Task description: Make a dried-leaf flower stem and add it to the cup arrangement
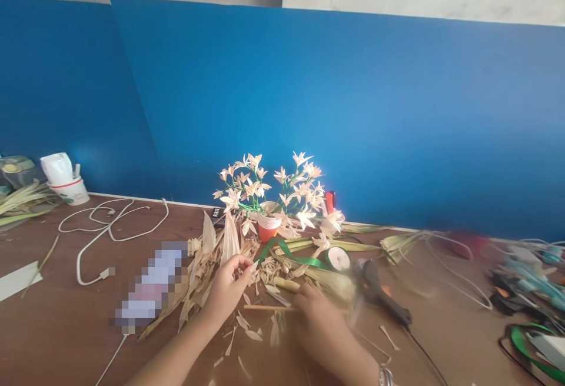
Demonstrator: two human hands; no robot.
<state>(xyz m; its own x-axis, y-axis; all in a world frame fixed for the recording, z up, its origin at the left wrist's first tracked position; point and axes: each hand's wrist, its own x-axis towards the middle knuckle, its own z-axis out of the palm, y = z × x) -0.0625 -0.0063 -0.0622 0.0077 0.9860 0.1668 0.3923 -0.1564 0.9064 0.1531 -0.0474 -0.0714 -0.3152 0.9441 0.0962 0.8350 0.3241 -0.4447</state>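
My left hand [232, 283] is closed in a pinch above the dried corn husks [194, 289], with a tiny pale tip showing at the thumb that I cannot make out. Smeared by motion, my right hand [320, 324] is low over the table, its fingers hidden. A thin wooden stick [267, 308] runs up to that hand, and a metal blade-like tool [278, 296] lies just left of it. Behind both hands stands an orange and white pot [268, 230] of pale husk flowers [252, 189] on green stems. A green ribbon [304, 259] leads to a white spool [338, 259].
A black glue gun [379, 295] with a cord lies to the right. A phone-like blurred-out object [152, 286] and a white cable [82, 256] are on the left. Further left is a paper cup [70, 190]. Tangled cords and green ribbon [527, 345] lie far right, before a blue partition [353, 109].
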